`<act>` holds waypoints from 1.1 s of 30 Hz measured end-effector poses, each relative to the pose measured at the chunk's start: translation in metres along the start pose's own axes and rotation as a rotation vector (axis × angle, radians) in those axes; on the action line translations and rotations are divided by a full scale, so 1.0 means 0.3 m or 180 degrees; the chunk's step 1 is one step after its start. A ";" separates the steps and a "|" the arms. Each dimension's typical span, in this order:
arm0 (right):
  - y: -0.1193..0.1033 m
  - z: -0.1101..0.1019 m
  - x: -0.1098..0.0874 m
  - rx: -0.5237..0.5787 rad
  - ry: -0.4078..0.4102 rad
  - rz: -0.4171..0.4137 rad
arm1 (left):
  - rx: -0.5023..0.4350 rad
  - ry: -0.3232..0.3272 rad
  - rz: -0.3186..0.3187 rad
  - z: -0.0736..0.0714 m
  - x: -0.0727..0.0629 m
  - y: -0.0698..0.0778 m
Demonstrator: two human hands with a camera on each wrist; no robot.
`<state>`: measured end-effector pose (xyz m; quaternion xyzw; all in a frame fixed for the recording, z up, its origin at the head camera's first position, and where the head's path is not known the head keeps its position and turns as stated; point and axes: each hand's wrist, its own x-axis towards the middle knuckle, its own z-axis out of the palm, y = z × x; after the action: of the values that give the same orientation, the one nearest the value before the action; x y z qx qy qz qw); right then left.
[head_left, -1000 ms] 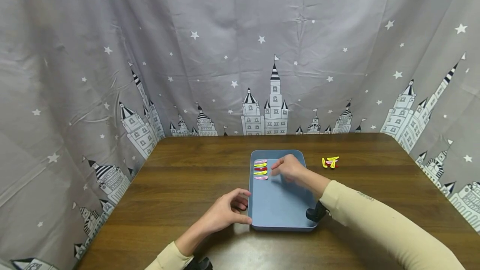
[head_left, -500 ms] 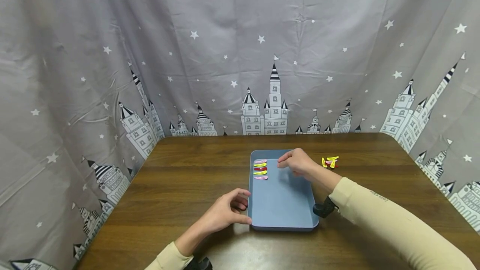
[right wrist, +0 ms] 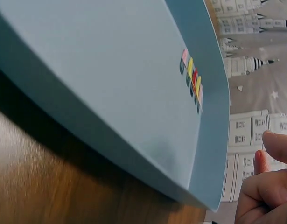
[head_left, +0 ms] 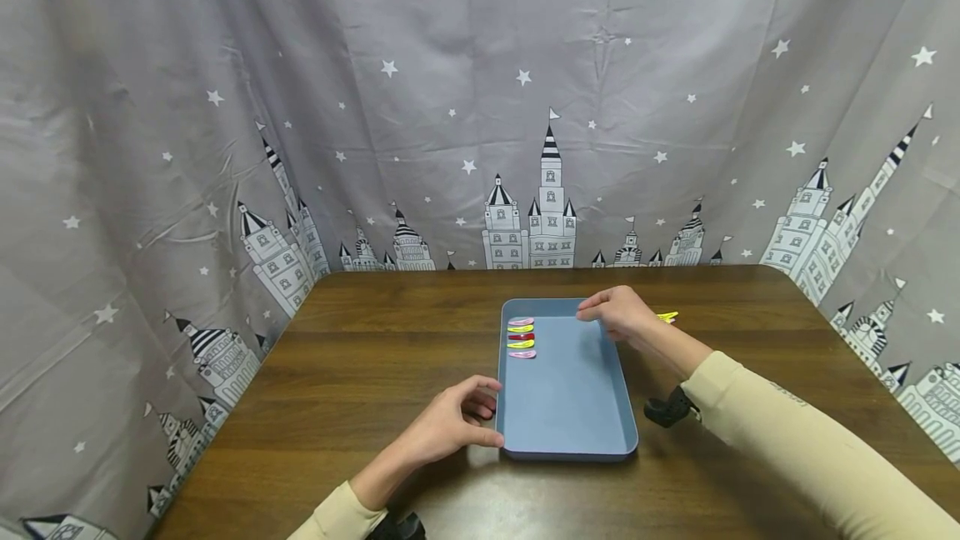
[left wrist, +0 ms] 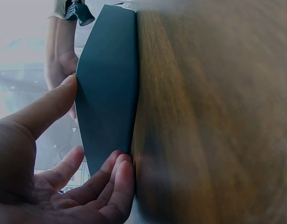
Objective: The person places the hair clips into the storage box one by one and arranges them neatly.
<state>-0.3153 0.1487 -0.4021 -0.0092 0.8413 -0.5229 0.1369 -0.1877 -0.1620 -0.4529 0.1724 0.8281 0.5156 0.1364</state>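
Note:
A shallow blue-grey tray (head_left: 570, 407) lies on the wooden table. Inside, along its left wall, several snap hair clips (head_left: 521, 337) form a column coloured pink, yellow, red, yellow and pink. My left hand (head_left: 453, 423) touches the outside of the tray's left wall, fingers loosely bent. In the left wrist view its thumb (left wrist: 64, 95) meets the rim and the fingertips reach the wall's lower edge. My right hand (head_left: 618, 312) is above the tray's far right corner. Its thumb and forefinger stand apart with nothing seen between them in the right wrist view.
Beyond the right hand, a yellow hair clip (head_left: 667, 317) shows from a small pile on the table (head_left: 750, 340); the hand and forearm hide the rest. A grey curtain (head_left: 450, 107) with castles and stars hangs behind the table's far edge.
My right hand has moved right and away from the column of clips to the tray's far right corner, now covering most of the pile. The left hand, tray and column have stayed put.

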 end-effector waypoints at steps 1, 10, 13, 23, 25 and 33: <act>0.002 -0.008 0.000 0.0048 -0.0003 0.0003 | 0.0004 -0.0001 0.0002 0.000 0.000 0.000; 0.002 -0.073 -0.010 0.0162 0.0045 0.0037 | 0.0019 -0.0003 0.0015 -0.002 0.001 0.000; 0.002 -0.098 -0.012 0.0169 0.0054 0.0044 | 0.0014 -0.0002 0.0016 -0.002 0.002 0.000; 0.025 -0.177 -0.016 0.0355 0.0032 -0.0007 | 0.0001 0.0007 0.0018 0.001 0.000 -0.002; 0.032 -0.190 -0.015 0.0380 0.0059 0.0006 | -0.0002 0.0011 0.0023 0.001 0.000 -0.003; 0.065 -0.241 -0.004 0.0414 0.0193 0.0087 | 0.0027 0.0010 0.0013 0.001 -0.001 0.000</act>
<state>-0.3289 0.2213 -0.3888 0.0270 0.8093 -0.5746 0.1187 -0.1875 -0.1619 -0.4530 0.1739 0.8302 0.5127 0.1333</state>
